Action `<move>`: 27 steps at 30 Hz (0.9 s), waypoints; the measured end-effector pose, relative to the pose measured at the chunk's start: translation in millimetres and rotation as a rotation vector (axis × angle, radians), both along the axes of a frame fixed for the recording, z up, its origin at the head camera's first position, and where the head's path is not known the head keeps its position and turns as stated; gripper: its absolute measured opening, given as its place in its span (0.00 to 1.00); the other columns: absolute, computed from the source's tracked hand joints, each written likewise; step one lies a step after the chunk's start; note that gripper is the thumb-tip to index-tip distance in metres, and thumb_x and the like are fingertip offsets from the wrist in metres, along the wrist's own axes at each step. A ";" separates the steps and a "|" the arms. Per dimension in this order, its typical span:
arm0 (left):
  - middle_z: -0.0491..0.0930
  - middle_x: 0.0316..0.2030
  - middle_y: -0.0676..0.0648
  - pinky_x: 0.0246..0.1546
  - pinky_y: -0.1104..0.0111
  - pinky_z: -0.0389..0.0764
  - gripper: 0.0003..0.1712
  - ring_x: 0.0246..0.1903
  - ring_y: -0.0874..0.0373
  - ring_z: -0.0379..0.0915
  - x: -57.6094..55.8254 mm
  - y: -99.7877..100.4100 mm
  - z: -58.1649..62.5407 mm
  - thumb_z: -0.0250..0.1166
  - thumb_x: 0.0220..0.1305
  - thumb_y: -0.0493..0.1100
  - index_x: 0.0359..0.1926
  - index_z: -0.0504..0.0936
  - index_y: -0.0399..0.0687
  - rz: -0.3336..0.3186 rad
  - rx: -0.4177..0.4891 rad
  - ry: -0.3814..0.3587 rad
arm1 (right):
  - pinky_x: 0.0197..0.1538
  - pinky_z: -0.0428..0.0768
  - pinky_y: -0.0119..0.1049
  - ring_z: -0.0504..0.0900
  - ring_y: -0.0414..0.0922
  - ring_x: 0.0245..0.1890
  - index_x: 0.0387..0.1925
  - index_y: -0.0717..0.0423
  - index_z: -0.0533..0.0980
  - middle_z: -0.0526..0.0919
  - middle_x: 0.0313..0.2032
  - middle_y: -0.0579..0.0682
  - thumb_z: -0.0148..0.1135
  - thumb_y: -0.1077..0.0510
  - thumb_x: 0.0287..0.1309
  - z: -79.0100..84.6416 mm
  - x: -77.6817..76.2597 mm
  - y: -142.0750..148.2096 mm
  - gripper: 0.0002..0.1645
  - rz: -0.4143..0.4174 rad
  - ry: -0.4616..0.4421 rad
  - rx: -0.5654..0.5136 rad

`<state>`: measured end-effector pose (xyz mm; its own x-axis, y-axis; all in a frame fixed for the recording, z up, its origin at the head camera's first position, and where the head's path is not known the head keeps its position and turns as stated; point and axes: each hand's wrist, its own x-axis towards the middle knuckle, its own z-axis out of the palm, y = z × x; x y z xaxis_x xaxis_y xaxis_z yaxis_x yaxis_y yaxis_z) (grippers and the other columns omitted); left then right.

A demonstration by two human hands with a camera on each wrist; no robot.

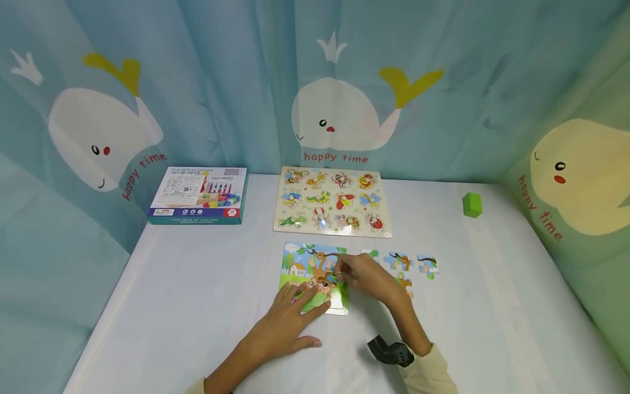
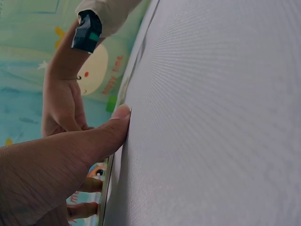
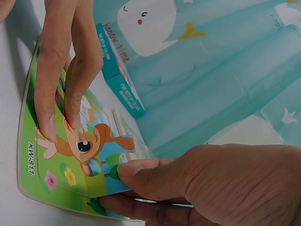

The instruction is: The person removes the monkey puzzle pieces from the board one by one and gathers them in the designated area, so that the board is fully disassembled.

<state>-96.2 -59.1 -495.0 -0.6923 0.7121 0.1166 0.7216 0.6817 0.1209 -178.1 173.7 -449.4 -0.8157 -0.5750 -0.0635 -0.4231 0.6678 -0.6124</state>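
Note:
A jigsaw board (image 1: 337, 311) with a cartoon monkey picture lies on the white table, partly filled. My left hand (image 1: 289, 327) rests on its lower left part with fingers spread, two fingertips pressing on the monkey's face in the right wrist view. My right hand (image 1: 363, 276) is at the board's right side, pinching a blue-and-green puzzle piece (image 3: 112, 162) between thumb and fingers; its far part is hidden by the fingers. Loose puzzle pieces (image 1: 397, 261) lie right of the board, some partly covered by my right hand and forearm.
Behind the jigsaw lies a wooden insect peg puzzle (image 1: 332, 201). A boxed bead set (image 1: 198, 196) sits at the back left, and a green block (image 1: 472, 204) at the back right. Whale-print curtains (image 1: 246, 82) enclose the table.

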 end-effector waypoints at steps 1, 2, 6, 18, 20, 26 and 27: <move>0.63 0.71 0.46 0.67 0.47 0.63 0.41 0.67 0.47 0.60 0.8 -0.1 -0.3 0.57 0.59 0.72 0.70 0.68 0.63 -0.001 0.001 0.002 | 0.33 0.77 0.28 0.77 0.35 0.29 0.31 0.56 0.77 0.83 0.29 0.45 0.62 0.66 0.61 -0.7 1.0 -0.2 0.04 0.002 0.004 0.001; 0.63 0.71 0.46 0.67 0.47 0.63 0.41 0.68 0.47 0.59 1.5 -0.2 -0.4 0.56 0.59 0.72 0.70 0.68 0.64 0.000 -0.002 -0.003 | 0.32 0.76 0.28 0.76 0.34 0.28 0.31 0.55 0.76 0.82 0.28 0.45 0.62 0.66 0.61 -1.1 2.0 -0.5 0.04 -0.001 0.004 0.004; 0.63 0.71 0.46 0.67 0.48 0.62 0.40 0.68 0.48 0.59 2.8 0.2 -0.4 0.57 0.59 0.72 0.69 0.68 0.63 -0.001 0.004 -0.009 | 0.28 0.72 0.27 0.70 0.35 0.24 0.32 0.54 0.74 0.80 0.27 0.45 0.61 0.66 0.63 -0.7 5.8 -2.1 0.05 -0.015 0.028 0.032; 0.63 0.71 0.47 0.67 0.48 0.63 0.40 0.68 0.49 0.59 1.9 0.9 3.2 0.56 0.59 0.73 0.70 0.68 0.64 0.012 -0.033 0.011 | 0.28 0.70 0.27 0.69 0.36 0.24 0.33 0.55 0.73 0.79 0.28 0.46 0.58 0.67 0.64 -1.6 4.9 -6.0 0.06 -0.031 0.072 0.046; 0.62 0.72 0.47 0.67 0.47 0.63 0.40 0.68 0.48 0.59 1.9 1.0 3.3 0.56 0.59 0.72 0.70 0.68 0.64 0.014 -0.036 0.004 | 0.28 0.71 0.28 0.69 0.36 0.24 0.33 0.55 0.73 0.79 0.29 0.47 0.58 0.66 0.65 -4.5 3.8 -6.4 0.05 -0.038 0.068 0.043; 0.62 0.72 0.46 0.68 0.46 0.62 0.39 0.69 0.48 0.57 2.1 1.2 3.6 0.55 0.61 0.72 0.70 0.67 0.66 0.024 -0.052 -0.023 | 0.29 0.73 0.29 0.71 0.37 0.26 0.36 0.60 0.76 0.81 0.30 0.46 0.59 0.64 0.65 -11.3 1.1 -10.0 0.02 -0.111 0.043 0.036; 0.61 0.72 0.46 0.68 0.46 0.61 0.39 0.69 0.48 0.57 2.0 1.4 3.5 0.55 0.61 0.72 0.70 0.67 0.66 0.027 -0.055 -0.031 | 0.31 0.74 0.30 0.73 0.37 0.27 0.36 0.60 0.76 0.81 0.30 0.46 0.60 0.63 0.64 -12.1 0.9 -10.5 0.02 -0.125 0.038 0.031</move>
<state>-94.2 -57.7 -491.5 -0.7139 0.6980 0.0561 0.6994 0.7070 0.1044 -177.2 163.2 -461.5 -0.8829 -0.4671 -0.0474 -0.3580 0.7350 -0.5759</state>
